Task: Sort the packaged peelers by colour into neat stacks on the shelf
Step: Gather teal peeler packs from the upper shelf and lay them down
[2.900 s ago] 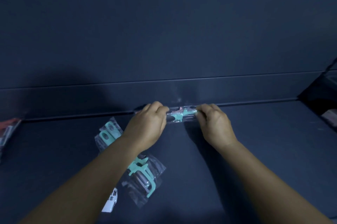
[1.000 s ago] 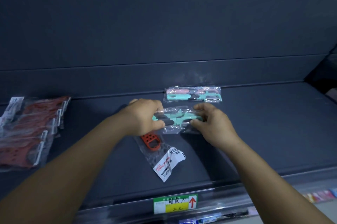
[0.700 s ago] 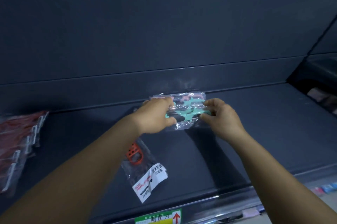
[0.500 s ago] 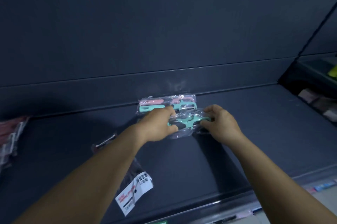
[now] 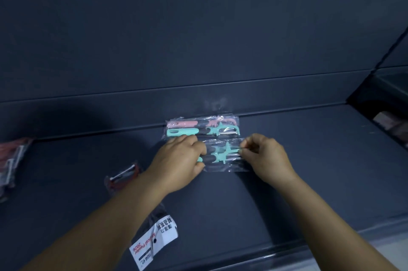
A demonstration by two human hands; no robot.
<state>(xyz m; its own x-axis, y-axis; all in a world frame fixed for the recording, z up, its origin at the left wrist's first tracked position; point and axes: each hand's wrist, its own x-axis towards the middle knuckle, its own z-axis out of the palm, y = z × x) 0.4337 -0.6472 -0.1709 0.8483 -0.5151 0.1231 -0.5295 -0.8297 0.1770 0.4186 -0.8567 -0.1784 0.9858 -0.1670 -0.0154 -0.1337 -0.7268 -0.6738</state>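
Both hands pinch the teal peeler packet (image 5: 223, 156), left hand (image 5: 180, 163) and right hand (image 5: 266, 158) at opposite ends, low over the shelf (image 5: 309, 171) before the back packets (image 5: 202, 127). Slippery film could skew the stack.

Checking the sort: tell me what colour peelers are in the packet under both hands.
Teal, seen in the head view.

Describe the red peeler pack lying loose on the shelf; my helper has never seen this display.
On the dark shelf, look under the left forearm, nearer than the teal packs. The red peeler pack lies there alone, tilted, its white printed label pointing at the shelf's front edge; it alone has a forearm across it.
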